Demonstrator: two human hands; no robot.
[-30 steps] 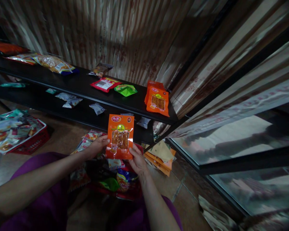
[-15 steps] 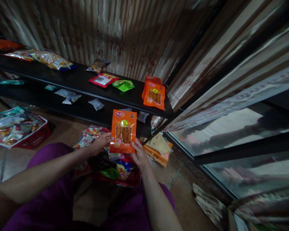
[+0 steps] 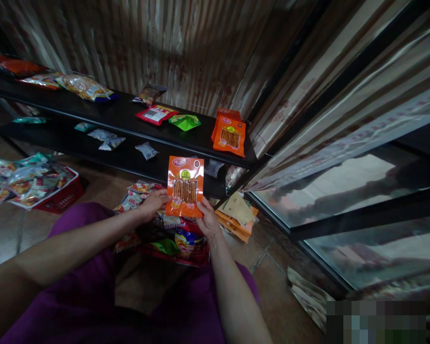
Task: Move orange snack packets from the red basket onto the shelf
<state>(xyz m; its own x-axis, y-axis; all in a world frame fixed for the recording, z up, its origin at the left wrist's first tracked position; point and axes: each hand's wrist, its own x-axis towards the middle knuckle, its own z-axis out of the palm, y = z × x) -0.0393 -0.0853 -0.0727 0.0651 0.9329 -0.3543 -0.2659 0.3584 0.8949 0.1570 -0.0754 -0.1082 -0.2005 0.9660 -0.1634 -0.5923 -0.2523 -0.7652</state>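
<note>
An orange snack packet [image 3: 185, 186] with a clear window showing brown sticks is held upright between my two hands. My left hand [image 3: 154, 203] grips its left edge, and my right hand [image 3: 208, 217] pinches the lower right edge. Below the packet is a red basket [image 3: 197, 260] of mixed snacks, partly hidden by my forearms; a blue packet [image 3: 187, 243] and a green packet [image 3: 165, 246] show in it. Beyond, at the right end of the upper shelf, lie stacked orange packets [image 3: 230, 134] of the same look.
A black two-tier shelf [image 3: 125, 114] spans the back, bearing a red packet [image 3: 155, 114], a green pouch [image 3: 185, 122] and other bags. Another red basket [image 3: 62, 200] heaped with snacks stands at left. Flattened cardboard [image 3: 238, 212] lies right of my hand, near a glass panel [image 3: 322, 191].
Both hands still hold the orange packet, which now sits slightly higher in view and leans differently. The camera view has shifted a little, so the left basket appears further right.
</note>
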